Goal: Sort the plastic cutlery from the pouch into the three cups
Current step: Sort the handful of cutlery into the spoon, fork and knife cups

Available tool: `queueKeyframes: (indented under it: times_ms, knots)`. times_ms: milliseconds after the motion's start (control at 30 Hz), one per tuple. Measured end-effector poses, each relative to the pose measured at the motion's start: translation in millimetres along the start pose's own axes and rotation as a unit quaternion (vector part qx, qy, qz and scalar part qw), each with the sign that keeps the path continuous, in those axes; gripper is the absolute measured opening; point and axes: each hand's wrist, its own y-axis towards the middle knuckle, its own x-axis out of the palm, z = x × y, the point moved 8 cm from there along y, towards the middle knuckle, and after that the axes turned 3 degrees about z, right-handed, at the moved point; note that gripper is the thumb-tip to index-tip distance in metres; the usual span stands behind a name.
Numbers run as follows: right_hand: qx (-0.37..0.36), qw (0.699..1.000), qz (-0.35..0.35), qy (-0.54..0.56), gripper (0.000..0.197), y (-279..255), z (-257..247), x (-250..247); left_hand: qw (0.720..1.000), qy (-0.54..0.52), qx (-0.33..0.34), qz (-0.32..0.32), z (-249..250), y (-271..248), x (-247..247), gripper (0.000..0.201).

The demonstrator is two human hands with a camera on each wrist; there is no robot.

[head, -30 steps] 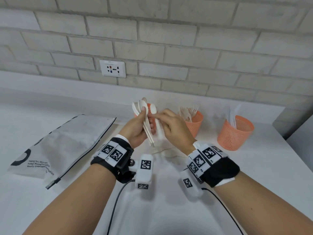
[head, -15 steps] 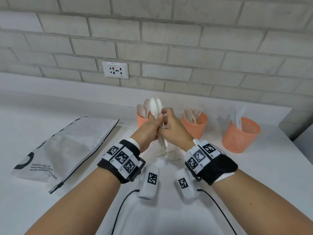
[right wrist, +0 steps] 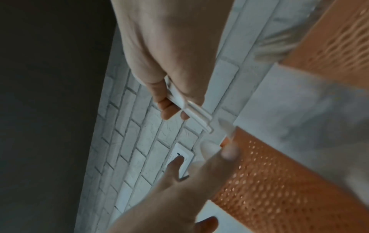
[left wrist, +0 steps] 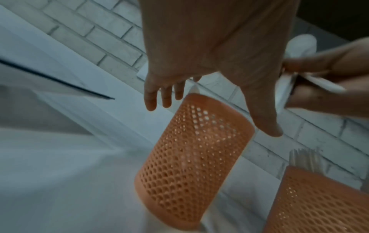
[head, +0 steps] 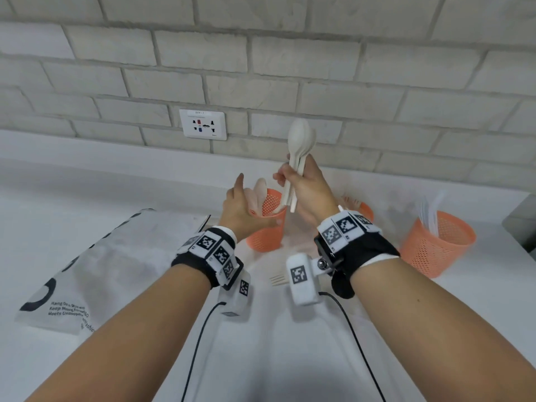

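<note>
Gripping a bundle of spoons in my right hand above the left cup; my left hand hangs slack, holding nothing.

Head view bright, evenly lit; soft shadows beside cups on table. Brick wall lines bowed by wide lens. Wrist views dim, bluish, grainy, dark corners. Motion blur on left hand and nearest cup.
</note>
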Motion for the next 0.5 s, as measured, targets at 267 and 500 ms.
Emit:
queueKeyframes:
  times_ms: [267,500]
  knots:
    - [0.037,0.999,0.006,0.033,0.042,16.6,25.8,18.4,0.999,-0.04,0.008,-0.021,-7.8,12.1,18.8,0.121]
    - [-0.017,0.999,0.026,-0.022,0.067,20.8,23.3,17.7,0.999,-0.044,0.011,-0.011,-10.3,12.3,19.8,0.12]
